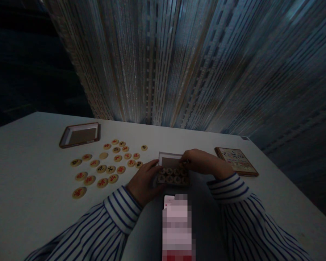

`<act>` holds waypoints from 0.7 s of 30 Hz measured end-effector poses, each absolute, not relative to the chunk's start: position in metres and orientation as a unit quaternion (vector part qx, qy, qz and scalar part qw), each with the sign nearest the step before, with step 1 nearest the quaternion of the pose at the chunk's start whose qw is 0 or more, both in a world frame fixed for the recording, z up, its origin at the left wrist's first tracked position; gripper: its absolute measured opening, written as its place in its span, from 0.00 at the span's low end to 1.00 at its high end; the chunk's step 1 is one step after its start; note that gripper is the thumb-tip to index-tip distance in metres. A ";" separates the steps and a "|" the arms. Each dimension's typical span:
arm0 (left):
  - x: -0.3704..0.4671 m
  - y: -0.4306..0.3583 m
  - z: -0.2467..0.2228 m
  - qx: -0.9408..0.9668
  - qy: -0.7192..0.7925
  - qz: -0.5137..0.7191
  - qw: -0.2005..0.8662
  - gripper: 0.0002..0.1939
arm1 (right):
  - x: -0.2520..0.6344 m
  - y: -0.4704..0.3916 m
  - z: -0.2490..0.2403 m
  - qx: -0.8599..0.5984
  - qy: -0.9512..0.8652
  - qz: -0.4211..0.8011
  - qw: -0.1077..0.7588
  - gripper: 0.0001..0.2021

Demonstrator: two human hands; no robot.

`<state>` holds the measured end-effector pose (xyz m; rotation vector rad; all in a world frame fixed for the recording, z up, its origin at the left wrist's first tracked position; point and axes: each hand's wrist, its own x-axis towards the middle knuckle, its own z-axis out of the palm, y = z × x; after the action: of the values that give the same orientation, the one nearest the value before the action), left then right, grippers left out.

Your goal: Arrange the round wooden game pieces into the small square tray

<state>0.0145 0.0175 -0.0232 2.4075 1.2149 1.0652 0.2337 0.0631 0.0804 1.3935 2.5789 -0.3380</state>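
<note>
Grip: left hand (143,182) half-curled, clasping box (170,162) at left | right hand (200,161) bent over its right, hold unclear

Dim, bluish light leaves everything muted. Between the left hand (145,183) and right hand (202,161), shadow darkens the box (168,162). Beyond them, the curtain (163,72) catches a faint cool glow, its lines fanning in wide-angle stretch; far left sinks near black. Nearer than the grip, coarse pixelation masks most of the phone screen (168,199).

Red and black Chinese characters mark xiangqi pieces (121,169); dark script tops a printed box (240,163), none legible.
</note>
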 end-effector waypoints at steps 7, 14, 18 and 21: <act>0.015 0.016 -0.023 0.824 0.412 0.368 0.127 0.24 | 0.233 0.063 0.081 0.480 0.865 -0.109 0.097 0.12; 0.015 0.018 -0.023 0.825 0.413 0.364 0.129 0.25 | 0.232 0.063 0.081 0.477 0.865 -0.098 0.123 0.13; 0.015 0.017 -0.025 0.825 0.408 0.371 0.121 0.25 | 0.232 0.062 0.082 0.482 0.862 -0.093 0.124 0.13; 0.014 0.017 -0.026 0.826 0.411 0.367 0.120 0.26 | 0.232 0.062 0.082 0.484 0.862 -0.095 0.121 0.13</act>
<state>0.0140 0.0172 -0.0258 2.4131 1.2022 1.0717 0.2318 0.0618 0.0821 1.4129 2.5156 -0.2767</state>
